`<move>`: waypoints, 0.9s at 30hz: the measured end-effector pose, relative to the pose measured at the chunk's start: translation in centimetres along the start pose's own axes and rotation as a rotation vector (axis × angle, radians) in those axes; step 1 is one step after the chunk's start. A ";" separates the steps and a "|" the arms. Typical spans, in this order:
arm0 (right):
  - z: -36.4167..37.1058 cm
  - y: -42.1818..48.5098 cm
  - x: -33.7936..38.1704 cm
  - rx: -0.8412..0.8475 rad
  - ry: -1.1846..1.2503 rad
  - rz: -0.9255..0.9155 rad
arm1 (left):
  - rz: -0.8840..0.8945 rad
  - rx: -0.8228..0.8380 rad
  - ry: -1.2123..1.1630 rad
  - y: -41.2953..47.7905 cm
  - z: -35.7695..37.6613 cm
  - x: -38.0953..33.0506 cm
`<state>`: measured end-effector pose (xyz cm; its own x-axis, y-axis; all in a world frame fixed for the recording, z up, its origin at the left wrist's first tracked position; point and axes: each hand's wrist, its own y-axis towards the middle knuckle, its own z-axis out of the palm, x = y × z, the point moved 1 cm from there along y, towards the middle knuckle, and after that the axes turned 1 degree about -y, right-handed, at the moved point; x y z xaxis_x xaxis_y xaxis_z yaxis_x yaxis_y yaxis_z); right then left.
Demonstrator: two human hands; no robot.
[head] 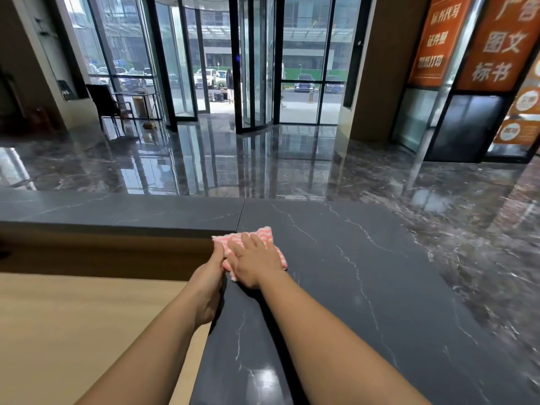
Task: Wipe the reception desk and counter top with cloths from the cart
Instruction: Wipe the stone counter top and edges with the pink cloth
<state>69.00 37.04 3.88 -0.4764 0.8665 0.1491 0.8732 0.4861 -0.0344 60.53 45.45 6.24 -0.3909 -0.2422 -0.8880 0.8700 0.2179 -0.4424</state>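
A folded pink-and-white striped cloth (270,233) lies on the dark marble counter top (365,273), at its inner corner. My right hand (255,260) presses flat on the cloth with straight fingers. My left hand (209,276) grips the cloth's left edge where the counter drops off, fingers curled at the rim. The lower light wooden desk (73,323) lies to the left below the counter. No cart is in view.
The raised counter continues left as a narrow dark ledge (117,211). Beyond it spreads a glossy marble lobby floor (233,162), with a revolving glass door (254,62), a black chair (106,105) at the left and orange signs (496,42) at the right.
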 end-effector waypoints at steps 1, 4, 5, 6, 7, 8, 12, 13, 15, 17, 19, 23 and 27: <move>-0.1 -0.4 -0.9 -0.002 -0.013 0.011 | -0.003 -0.011 0.021 -0.8 0.2 -0.2; -0.5 -1.8 -4.7 -0.007 -0.031 0.086 | -0.004 0.000 0.043 -2.1 0.3 -0.5; -0.7 -2.3 -6.2 -0.013 -0.034 0.120 | 0.008 0.009 0.030 -1.9 0.1 -0.3; -0.9 -2.9 -7.7 -0.021 -0.038 0.155 | 0.014 0.018 0.018 -1.8 -0.2 -0.2; -1.1 -3.6 -9.3 -0.028 -0.037 0.195 | -0.003 0.023 0.021 -1.9 -0.4 -0.1; -1.3 -4.3 -10.9 -0.032 -0.035 0.239 | -0.020 0.026 0.031 -2.1 -0.7 0.0; -2.2 -7.6 -15.4 -0.041 -0.036 0.396 | -0.030 0.024 0.046 -3.0 -2.1 0.5; -2.4 -8.1 -15.9 -0.036 -0.023 0.435 | -0.027 0.026 0.046 -3.0 -2.2 0.6; -2.6 -8.4 -15.8 -0.015 0.008 0.511 | -0.031 0.031 0.037 -2.8 -2.4 0.8; -2.6 -8.4 -14.1 -0.007 0.032 0.560 | -0.047 0.018 0.035 -3.5 -2.4 0.8; -2.2 -7.9 -11.3 -0.016 0.049 0.544 | -0.056 0.004 0.038 -4.0 -2.4 0.9; -0.8 -6.7 -4.1 -0.008 0.069 0.383 | -0.043 -0.014 0.017 -4.1 -2.4 1.0; 0.4 -6.5 2.6 -0.018 0.034 0.217 | -0.020 -0.020 -0.031 -4.3 -2.4 1.2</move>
<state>62.08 36.19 4.11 -0.2733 0.9462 0.1730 0.9568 0.2859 -0.0521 55.58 46.52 6.81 -0.3986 -0.2759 -0.8747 0.8558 0.2310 -0.4629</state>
